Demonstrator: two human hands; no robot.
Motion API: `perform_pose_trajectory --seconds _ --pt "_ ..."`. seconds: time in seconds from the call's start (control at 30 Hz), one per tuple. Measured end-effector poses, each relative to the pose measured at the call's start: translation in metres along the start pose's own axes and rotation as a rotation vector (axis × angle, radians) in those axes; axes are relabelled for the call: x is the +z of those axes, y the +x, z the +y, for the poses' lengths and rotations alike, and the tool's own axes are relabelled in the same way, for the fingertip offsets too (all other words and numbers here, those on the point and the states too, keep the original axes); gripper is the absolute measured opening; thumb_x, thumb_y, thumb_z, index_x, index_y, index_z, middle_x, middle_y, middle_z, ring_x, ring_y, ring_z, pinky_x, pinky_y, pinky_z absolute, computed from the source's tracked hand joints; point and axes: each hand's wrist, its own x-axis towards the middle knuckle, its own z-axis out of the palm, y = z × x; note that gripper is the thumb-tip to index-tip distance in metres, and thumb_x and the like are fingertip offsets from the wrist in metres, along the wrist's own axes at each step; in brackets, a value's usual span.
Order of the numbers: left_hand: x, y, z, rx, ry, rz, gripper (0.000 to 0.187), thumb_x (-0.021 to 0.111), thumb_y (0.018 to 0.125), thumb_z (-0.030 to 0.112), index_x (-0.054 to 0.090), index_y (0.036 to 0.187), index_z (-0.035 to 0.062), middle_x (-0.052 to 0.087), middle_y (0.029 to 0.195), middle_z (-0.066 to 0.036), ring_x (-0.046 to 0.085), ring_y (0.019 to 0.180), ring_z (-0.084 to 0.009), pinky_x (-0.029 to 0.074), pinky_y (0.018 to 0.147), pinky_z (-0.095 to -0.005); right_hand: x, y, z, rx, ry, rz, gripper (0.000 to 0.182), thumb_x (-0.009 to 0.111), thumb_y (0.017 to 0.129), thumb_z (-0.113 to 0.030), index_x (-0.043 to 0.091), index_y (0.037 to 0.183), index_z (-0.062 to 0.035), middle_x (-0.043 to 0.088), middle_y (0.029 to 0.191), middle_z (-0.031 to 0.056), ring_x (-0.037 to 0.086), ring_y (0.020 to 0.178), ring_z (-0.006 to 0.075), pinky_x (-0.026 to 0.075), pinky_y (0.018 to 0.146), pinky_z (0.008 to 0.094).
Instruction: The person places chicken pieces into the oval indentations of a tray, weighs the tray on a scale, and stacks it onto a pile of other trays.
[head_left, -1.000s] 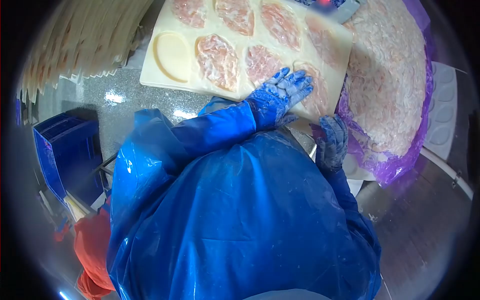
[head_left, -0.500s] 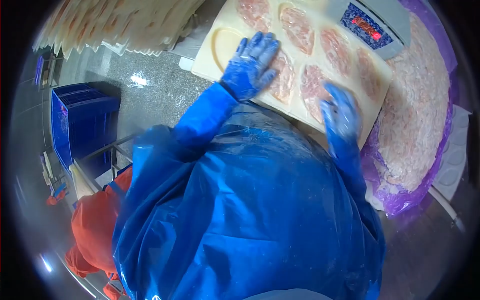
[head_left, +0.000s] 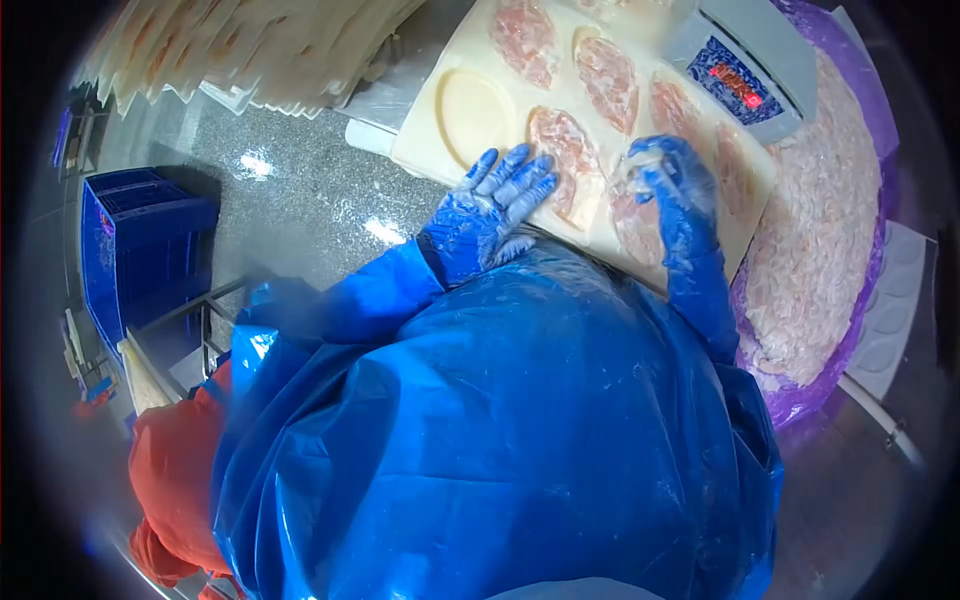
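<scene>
One cream, rectangular, moulded tray [head_left: 425, 140] with oval hollows lay tilted across the upper middle of the frame, with both of our hands at it. Our blue-gloved left hand [head_left: 488, 212] was open, its whitened fingers spread, at the tray's lower left edge; we could not tell whether it pressed down. Just beside its fingertips we saw an oval portion of pink, white-streaked raw meat [head_left: 563, 155] in one hollow, and above them a smooth, cream-floored oval hollow [head_left: 475, 118]. Our blue-gloved right hand [head_left: 675, 178] had its fingers curled inward over the right half of the tray, partly hiding another pink oval portion [head_left: 637, 235]. We could not tell whether the whitish matter at its fingertips was something gripped or only a smear.

In the upper right we had a grey box with a speckled blue panel and red digits [head_left: 790, 80], and below it, right of the tray, a broad mound of pale pink, clumped meat [head_left: 815, 210] on purple plastic sheeting [head_left: 795, 402]. Our glossy blue plastic apron [head_left: 500, 420] filled the lower middle, while a blue plastic crate [head_left: 105, 260] stood at the left
</scene>
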Motion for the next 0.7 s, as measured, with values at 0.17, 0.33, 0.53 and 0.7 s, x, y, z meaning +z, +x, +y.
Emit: perform_pose_trajectory --seconds 0.17,0.33,0.53,0.7 --pt "-0.005 -0.002 -0.004 0.057 0.007 -0.025 0.07 0.06 0.09 0.033 0.036 0.15 0.0079 0.032 0.157 -0.014 0.021 0.149 -0.0322 0.011 0.12 -0.054 0.038 -0.005 -0.026 -0.252 -0.136 0.246 0.017 0.062 0.091 -0.003 0.061 0.108 -0.0016 0.065 0.107 0.0105 0.065 0.093 0.0193 0.055 0.08 0.0324" --pt "-0.005 -0.011 -0.003 -0.047 -0.103 0.146 0.055 0.05 0.097 0.03 0.042 0.148 0.0102 0.037 0.155 -0.014 0.027 0.147 -0.0355 0.014 0.12 -0.0532 0.017 -0.048 0.035 -0.644 -1.319 -0.254 0.039 0.068 0.083 -0.007 0.065 0.122 -0.0042 0.065 0.121 0.011 0.059 0.114 0.0308 0.045 0.101 0.0445" --pt "0.005 0.02 0.005 -0.006 -0.097 0.321 0.049 0.054 0.093 0.019 0.05 0.141 0.0078 0.044 0.149 -0.015 0.038 0.139 -0.0369 0.027 0.115 -0.0504 0.022 -0.061 0.017 -0.619 -1.144 -0.129 0.033 0.069 0.082 -0.017 0.07 0.115 -0.0141 0.065 0.12 0.0062 0.062 0.103 0.0272 0.05 0.087 0.0413" --pt "0.021 0.052 -0.003 0.105 -0.163 0.462 0.034 0.062 0.087 0.012 0.064 0.121 0.0082 0.06 0.131 -0.01 0.053 0.124 -0.0317 0.04 0.104 -0.0431 0.036 -0.045 0.042 -0.43 -1.175 -0.182 0.022 0.07 0.083 -0.024 0.069 0.103 -0.0128 0.063 0.1 0.0079 0.061 0.087 0.0298 0.05 0.077 0.0427"
